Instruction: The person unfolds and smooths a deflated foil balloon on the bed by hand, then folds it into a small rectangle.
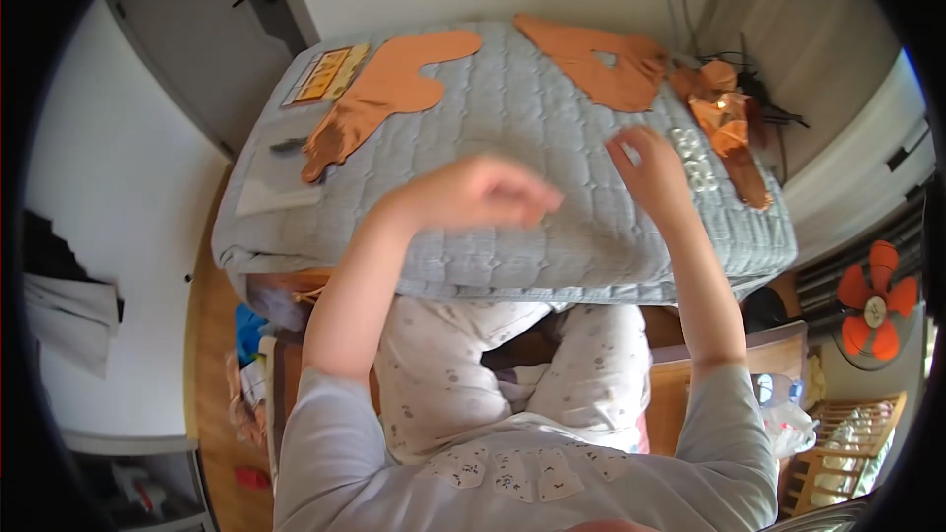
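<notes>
1. Grey quilted bed [512, 128] bears two flat orange pieces: the left foil piece [399, 84] and the right foil piece [621, 87], both toward its far edge.
2. Left hand [481, 193]: blurred, above the bed, fingers bent; state of grip cannot be told.
3. Right hand [652, 172]: fingers curled, near the clear bubbled pack [696, 160]; whether its grip is spread or pressed together cannot be told.
4. Crumpled foil [727, 123] lies along the right side.
</notes>
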{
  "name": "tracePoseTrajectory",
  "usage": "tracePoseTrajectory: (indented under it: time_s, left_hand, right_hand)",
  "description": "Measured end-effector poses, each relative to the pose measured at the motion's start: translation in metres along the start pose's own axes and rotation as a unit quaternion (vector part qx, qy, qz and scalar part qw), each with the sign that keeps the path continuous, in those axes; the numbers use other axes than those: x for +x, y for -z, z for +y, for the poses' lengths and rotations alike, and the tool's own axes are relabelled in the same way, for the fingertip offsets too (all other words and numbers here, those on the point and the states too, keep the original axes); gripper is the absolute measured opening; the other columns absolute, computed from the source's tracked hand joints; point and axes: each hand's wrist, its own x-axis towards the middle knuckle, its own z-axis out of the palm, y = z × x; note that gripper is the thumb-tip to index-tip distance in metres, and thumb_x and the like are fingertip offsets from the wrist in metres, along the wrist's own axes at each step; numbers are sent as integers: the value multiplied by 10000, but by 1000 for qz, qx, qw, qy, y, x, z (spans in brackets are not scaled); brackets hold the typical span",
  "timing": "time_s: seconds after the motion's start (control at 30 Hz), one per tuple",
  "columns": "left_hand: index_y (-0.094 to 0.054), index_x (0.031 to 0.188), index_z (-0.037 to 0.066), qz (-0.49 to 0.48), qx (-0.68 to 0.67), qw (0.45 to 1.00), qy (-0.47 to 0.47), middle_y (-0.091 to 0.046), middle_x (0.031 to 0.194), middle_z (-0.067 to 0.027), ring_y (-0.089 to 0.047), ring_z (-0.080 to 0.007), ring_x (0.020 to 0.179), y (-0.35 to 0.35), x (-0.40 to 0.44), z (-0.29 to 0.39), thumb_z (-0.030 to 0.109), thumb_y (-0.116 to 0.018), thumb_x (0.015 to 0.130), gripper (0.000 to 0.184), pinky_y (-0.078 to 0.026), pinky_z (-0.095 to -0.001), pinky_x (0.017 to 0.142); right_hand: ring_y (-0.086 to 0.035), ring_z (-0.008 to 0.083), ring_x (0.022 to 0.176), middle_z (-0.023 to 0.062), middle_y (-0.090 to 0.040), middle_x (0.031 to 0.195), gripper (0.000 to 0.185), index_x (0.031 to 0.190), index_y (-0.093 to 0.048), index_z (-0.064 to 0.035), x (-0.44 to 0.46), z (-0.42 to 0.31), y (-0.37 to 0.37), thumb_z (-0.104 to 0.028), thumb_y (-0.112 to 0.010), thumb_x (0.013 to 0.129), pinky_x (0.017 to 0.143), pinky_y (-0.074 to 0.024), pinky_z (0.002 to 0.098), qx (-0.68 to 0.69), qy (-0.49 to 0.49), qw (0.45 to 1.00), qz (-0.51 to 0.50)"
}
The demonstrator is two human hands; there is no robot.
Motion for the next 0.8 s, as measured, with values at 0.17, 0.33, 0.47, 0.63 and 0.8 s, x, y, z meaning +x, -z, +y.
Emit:
tracePoseTrajectory:
  time_s: [0.17, 0.33, 0.47, 0.63, 0.8]
  left_hand:
    - [-676, 1274, 24, 277, -15, 958, -66, -706, 1292, -101, -654, -190, 1186, 11, 217, -113, 248, -637, 1025, 338, -500, -330, 1021]
    - [-604, 1368, 111, 320, 410, 847, 109, -596, 1445, -91, -516, -325, 1362, -19, 238, -134, 407, -671, 936, 528, -414, -473, 1124]
    - [-539, 1451, 102, 255, 404, 875, 76, -521, 1526, -97, -438, -341, 1432, -20, 231, -131, 444, -677, 929, 639, -360, -497, 1169]
    - [-381, 1566, 77, 282, 378, 874, 115, -399, 1616, -154, -373, -364, 1485, -20, 235, -133, 470, -664, 940, 791, -356, -500, 1179]
    - [-337, 1594, 98, 289, 374, 874, 112, -366, 1633, -162, -374, -355, 1485, -22, 236, -129, 491, -651, 951, 816, -349, -529, 1170]
  right_hand:
    - [-675, 376, 1071, 156, -706, 1129, 184, 1047, -715, -80, 87, 131, -66, -202, -620, 946, 886, -549, 499, -152, 22, 987, -53]
    - [-700, 335, 1026, 116, -741, 1075, 207, 1089, -758, -180, 86, 125, -57, -239, -641, 929, 875, -556, 475, -119, -14, 985, -125]
    - [-694, 345, 1009, 116, -754, 1025, 215, 1095, -772, -157, 95, 132, -57, -228, -661, 925, 858, -546, 467, -111, 10, 985, -129]
    - [-727, 292, 892, 104, -767, 927, 183, 964, -796, -123, 131, 147, -45, -259, -753, 849, 793, -565, 430, -76, -60, 975, -198]
    - [-716, 244, 770, 103, -748, 810, 240, 879, -776, -75, 151, 156, -39, -277, -841, 766, 699, -554, 391, -54, -86, 969, -225]
